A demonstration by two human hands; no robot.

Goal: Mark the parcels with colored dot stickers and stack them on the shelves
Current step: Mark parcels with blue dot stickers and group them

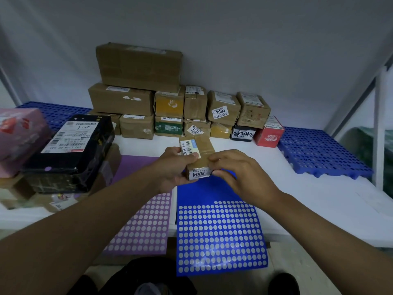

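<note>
Pink box [18, 133]: far left, resting on other parcels; red print, not legible.
Black parcel [70, 152]: tilted on the left pile; white label reads "7-1" upside down, with barcodes; a purple dot [48, 168] on its near edge.
Purple sheet [141, 222]: sticker sheet flat on the table, left of centre; rows of pale circles in its near part.
Left hand [172, 167]: fingers curled round the small parcel's left side, thumb on top by the label.
Small parcel [197, 158]: brown taped carton held just above the table, over the far end of the blue sheet; long axis runs away from the camera, near end bearing a tag "3004" upside down; top label with barcode, "S01E" partly readable.
Blue sheet [219, 235]: sticker sheet right of the purple one, overhanging the near table edge.
Right hand [240, 173]: fingers bent, fingertips on the parcel's right near corner; whether it pinches a sticker cannot be told.
Stack [136, 99]: brown cartons against the wall, up to three high; tags "3003" [220, 112] and, tilted, "L017" [196, 130]; a green box, a black box with white script, a red box [269, 135].
Table [319, 199]: white top.
Blue mats [323, 152]: perforated plastic, at right and back left.
Wall [234, 39]: plain pale grey.
</note>
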